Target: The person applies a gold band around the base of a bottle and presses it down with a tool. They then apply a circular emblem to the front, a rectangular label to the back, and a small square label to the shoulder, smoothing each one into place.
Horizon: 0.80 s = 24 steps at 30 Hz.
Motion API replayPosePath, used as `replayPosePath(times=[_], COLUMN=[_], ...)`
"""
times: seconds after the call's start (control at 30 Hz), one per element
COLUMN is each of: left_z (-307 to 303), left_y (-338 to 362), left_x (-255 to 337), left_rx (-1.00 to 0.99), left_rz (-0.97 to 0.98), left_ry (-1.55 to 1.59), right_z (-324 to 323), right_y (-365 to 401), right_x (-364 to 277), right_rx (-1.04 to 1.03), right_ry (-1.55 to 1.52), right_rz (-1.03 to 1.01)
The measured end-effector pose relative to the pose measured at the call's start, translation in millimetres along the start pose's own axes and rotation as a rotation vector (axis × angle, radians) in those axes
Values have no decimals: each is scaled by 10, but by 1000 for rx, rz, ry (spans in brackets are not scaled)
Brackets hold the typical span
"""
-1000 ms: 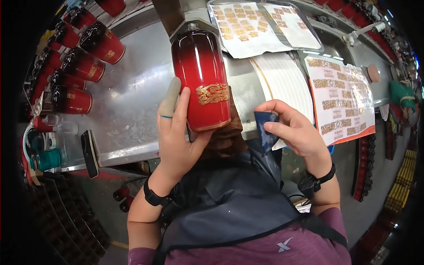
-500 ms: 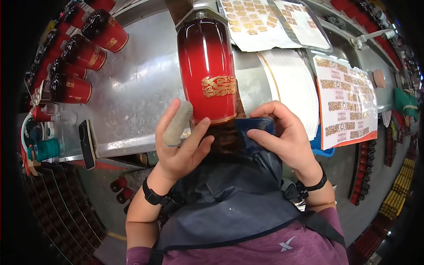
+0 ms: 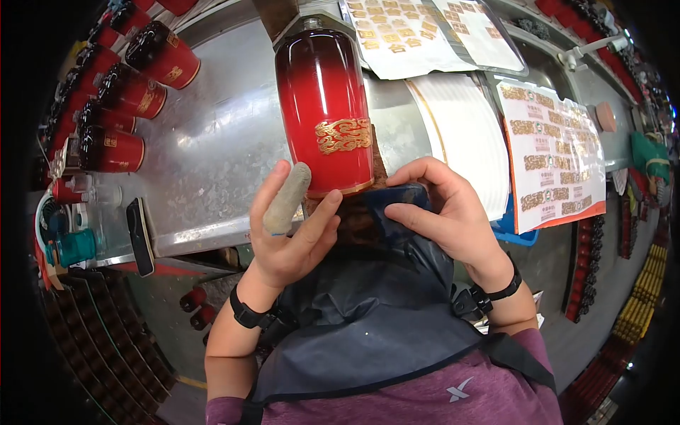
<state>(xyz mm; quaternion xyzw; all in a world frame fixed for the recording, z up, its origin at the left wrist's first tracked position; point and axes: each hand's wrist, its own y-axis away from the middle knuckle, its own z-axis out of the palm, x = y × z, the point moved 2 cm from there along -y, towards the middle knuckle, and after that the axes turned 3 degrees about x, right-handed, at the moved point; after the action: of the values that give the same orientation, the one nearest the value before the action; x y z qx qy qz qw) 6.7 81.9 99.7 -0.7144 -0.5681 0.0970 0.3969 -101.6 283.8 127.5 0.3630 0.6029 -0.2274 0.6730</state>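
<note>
A glossy red bottle (image 3: 322, 92), fading to black at its shoulder, lies on its side with its base towards me. A gold ornamental label (image 3: 343, 135) sits low on its side. My left hand (image 3: 294, 227) is at the base's left edge with fingers apart; a grey fabric cot covers one finger. One fingertip is at the bottle's bottom rim, though contact is hard to confirm. Between thumb and fingers, my right hand (image 3: 450, 212) pinches a flat, dark blue, scraper-like piece (image 3: 400, 197) just below the base's right side.
More red-black bottles (image 3: 163, 55) stand on the metal table (image 3: 219, 134) at left. Sheets of gold stickers (image 3: 397, 28) lie at the back, and a sheet of ornamental labels (image 3: 552, 156) is at right beside white paper (image 3: 464, 134). A phone (image 3: 139, 236) rests at the table's front-left edge.
My right hand and the blue piece have shifted slightly left. The bottle appears a little further left in the view, which has itself shifted slightly. My left hand has hardly moved.
</note>
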Motion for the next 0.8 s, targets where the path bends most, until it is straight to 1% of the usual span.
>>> replayPosePath(times=[0.3, 0.67, 0.8], left_z=[28, 52, 42], left_y=[-4, -76, -142], left_x=[10, 41, 73], left_rx=[-32, -20, -17], left_rz=[45, 89, 55], left_ry=[-27, -5, -8], right_z=[69, 72, 53], right_y=[-44, -35, -39], right_x=[-33, -135, -87], right_rx=[-15, -38, -30], right_ry=[-181, -198, -184], right_rz=[53, 64, 72])
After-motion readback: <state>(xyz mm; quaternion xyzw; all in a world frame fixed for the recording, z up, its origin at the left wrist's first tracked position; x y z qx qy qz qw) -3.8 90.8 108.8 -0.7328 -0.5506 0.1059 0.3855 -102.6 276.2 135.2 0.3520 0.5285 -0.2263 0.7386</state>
